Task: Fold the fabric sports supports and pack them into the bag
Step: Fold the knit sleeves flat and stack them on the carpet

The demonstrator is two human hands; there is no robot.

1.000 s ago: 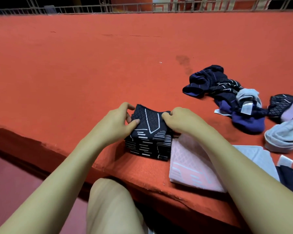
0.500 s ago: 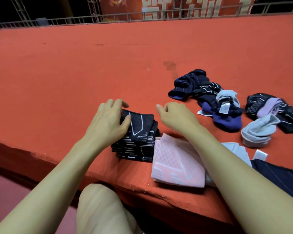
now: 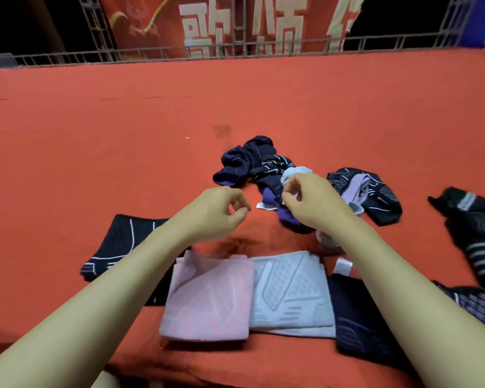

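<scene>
A wide red felt-covered worktop [image 3: 95,141] fills the view, marked by a dark stain [image 3: 221,131] toward 12 o'clock, while a grey metal railing [image 3: 263,50] runs along its far edge before a red banner [image 3: 235,21] bearing large pale characters against a dark background.
</scene>
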